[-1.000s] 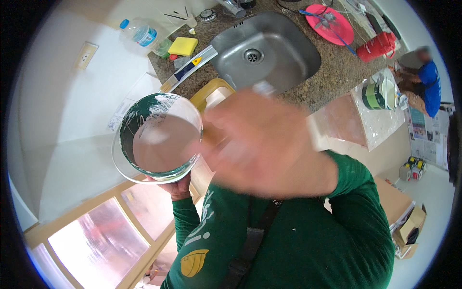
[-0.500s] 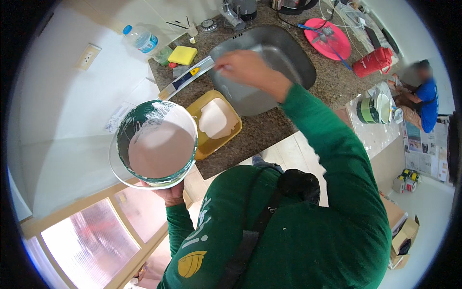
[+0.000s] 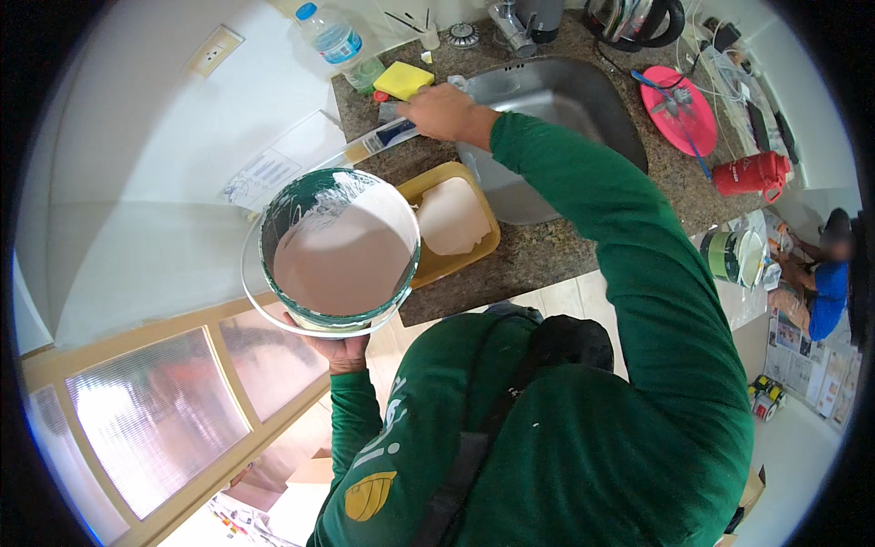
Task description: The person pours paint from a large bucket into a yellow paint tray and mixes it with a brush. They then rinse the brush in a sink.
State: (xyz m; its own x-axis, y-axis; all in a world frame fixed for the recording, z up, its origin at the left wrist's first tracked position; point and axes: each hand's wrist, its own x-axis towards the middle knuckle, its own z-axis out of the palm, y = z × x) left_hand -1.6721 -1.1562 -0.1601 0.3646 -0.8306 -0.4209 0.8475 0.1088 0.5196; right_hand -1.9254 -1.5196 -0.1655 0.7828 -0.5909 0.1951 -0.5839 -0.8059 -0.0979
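My left hand cups a paint bucket from beneath, holding it level so the pale paint stays in. My right hand reaches out over the counter, fingers closed on a brush by its handle. Below that hand sits a yellow tray; to its right, the sink.

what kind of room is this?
Most likely a home kitchen being painted: a steel sink set in a granite counter, with a kettle behind it. The left hand holds a paint bucket; the right hand grips a brush.
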